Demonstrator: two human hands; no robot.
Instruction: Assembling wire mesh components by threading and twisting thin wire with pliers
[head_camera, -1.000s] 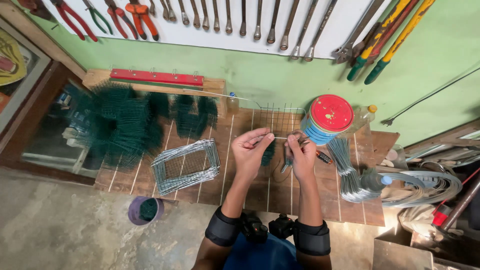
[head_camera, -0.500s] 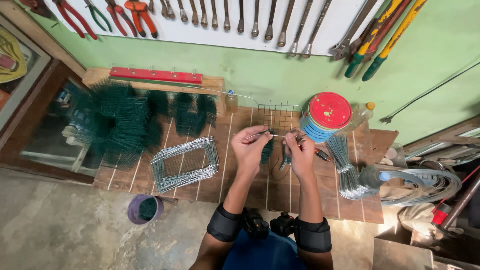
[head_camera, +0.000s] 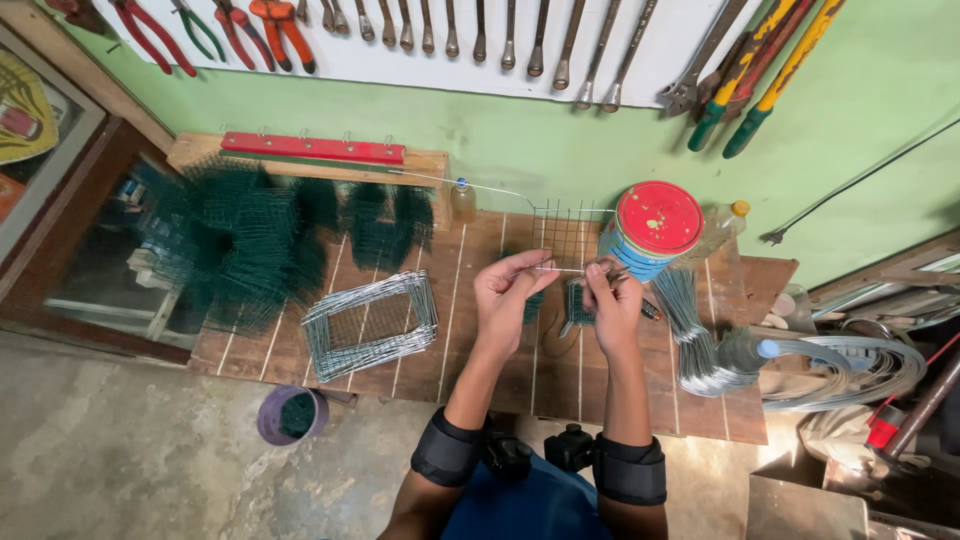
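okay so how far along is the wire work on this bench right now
Done, it seems: a stack of bare wire frames and a heap of green mesh pieces lie on the left. In hand: left hand and right hand pinch a thin wire together at a small mesh panel. Left: a bundle of cut wires lies unused on the right.

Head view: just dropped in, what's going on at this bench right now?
A person stands at a wooden workbench, both hands raised over it. The left hand and right hand pinch a thin wire between them, in front of a small wire grid panel. A stack of bare wire frames lies to the left, green mesh pieces are heaped beyond it, and a red-lidded can and a bundle of cut wires sit to the right. Hand tools hang on the wall.
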